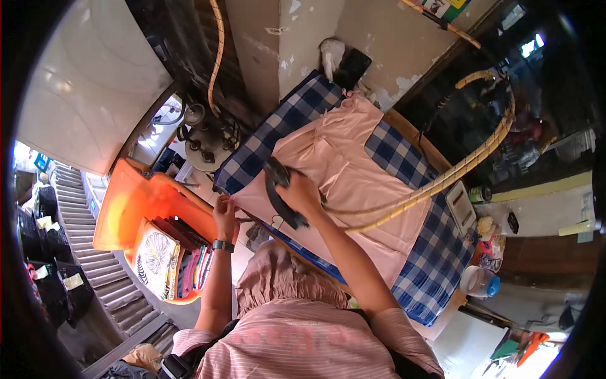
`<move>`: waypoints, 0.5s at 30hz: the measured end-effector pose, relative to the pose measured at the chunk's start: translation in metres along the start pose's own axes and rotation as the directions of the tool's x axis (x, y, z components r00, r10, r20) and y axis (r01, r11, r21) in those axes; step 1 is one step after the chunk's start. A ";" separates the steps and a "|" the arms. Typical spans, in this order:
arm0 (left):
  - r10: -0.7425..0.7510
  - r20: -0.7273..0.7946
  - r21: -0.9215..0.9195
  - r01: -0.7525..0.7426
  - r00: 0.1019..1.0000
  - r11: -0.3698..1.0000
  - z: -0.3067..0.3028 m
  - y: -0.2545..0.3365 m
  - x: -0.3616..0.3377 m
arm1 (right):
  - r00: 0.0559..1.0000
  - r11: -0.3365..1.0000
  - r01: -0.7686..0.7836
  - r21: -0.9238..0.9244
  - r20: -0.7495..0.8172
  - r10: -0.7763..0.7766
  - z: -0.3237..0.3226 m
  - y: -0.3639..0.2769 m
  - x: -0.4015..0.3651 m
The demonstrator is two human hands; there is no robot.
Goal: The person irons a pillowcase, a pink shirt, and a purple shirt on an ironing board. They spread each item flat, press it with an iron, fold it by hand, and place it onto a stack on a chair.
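A pink satin garment (353,174) lies spread over a blue and white checked cloth (435,265) on the table. My right hand (298,192) is wrapped round the handle of a dark iron (283,201), which rests on the garment near its left edge. A hose and cord in yellowish wrapping (435,188) run from the iron's side up to the right. My left hand (224,210) pinches the garment's left corner beyond the table's near edge and holds it out. A dark watch is on the left wrist.
At the left, an orange chair (117,218) bears a stack of folded cloths (170,259). A burner-like metal stand (211,145) is beyond the table's left edge. A white board (461,208) and a blue-lidded tub (480,282) sit at the right.
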State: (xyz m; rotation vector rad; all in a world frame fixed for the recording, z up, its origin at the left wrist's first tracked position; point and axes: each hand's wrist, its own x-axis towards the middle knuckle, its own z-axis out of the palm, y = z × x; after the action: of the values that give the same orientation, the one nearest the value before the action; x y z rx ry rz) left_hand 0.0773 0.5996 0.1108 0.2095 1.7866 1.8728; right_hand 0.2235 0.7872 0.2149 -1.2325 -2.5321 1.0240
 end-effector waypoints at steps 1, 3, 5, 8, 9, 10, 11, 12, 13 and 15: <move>0.015 0.051 0.052 -0.017 0.999 0.999 -0.009 -0.006 0.005 | 1.000 1.000 -0.012 0.002 0.011 0.012 0.000 -0.008 0.011; 0.036 0.119 0.098 -0.047 0.992 0.994 -0.017 -0.013 0.015 | 0.999 1.000 -0.004 -0.027 0.040 0.005 -0.003 -0.016 0.012; 0.044 0.088 0.243 -0.064 0.995 0.968 -0.019 -0.015 0.018 | 0.998 0.998 0.009 -0.060 0.068 -0.005 -0.010 -0.013 0.012; 0.006 0.067 0.274 -0.024 0.998 0.961 -0.015 -0.016 0.015 | 0.996 0.996 -0.087 -0.007 0.003 0.087 -0.016 0.009 0.004; -0.036 0.053 0.266 0.020 0.998 0.964 -0.015 -0.016 0.015 | 0.979 0.979 -0.204 -0.016 -0.011 0.204 -0.034 0.005 0.001; -0.032 0.061 0.271 0.014 0.998 0.963 -0.014 -0.017 0.015 | 0.969 0.973 -0.229 0.006 -0.092 0.229 -0.039 0.011 0.004; -0.035 0.065 0.218 0.020 0.997 0.976 -0.014 -0.024 0.018 | 0.951 0.967 -0.254 0.030 -0.173 0.255 -0.042 0.021 0.006; -0.036 0.074 0.163 0.024 0.997 0.986 -0.011 -0.028 0.020 | 0.948 0.965 -0.260 0.036 -0.178 0.262 -0.048 0.027 0.004; -0.029 0.095 0.168 0.013 0.995 0.986 -0.011 -0.029 0.022 | 0.942 0.962 -0.267 0.047 -0.196 0.271 -0.048 0.030 -0.005; -0.046 0.007 0.084 0.045 0.999 0.995 -0.005 -0.035 0.021 | 0.988 0.988 -0.127 -0.086 -0.103 0.118 -0.048 0.036 -0.040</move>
State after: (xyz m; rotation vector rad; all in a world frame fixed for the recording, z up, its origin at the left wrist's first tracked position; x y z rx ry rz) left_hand 0.0670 0.6044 0.0713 0.2055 1.8502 1.7647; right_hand 0.2923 0.7975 0.2345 -1.4429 -2.4809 0.8549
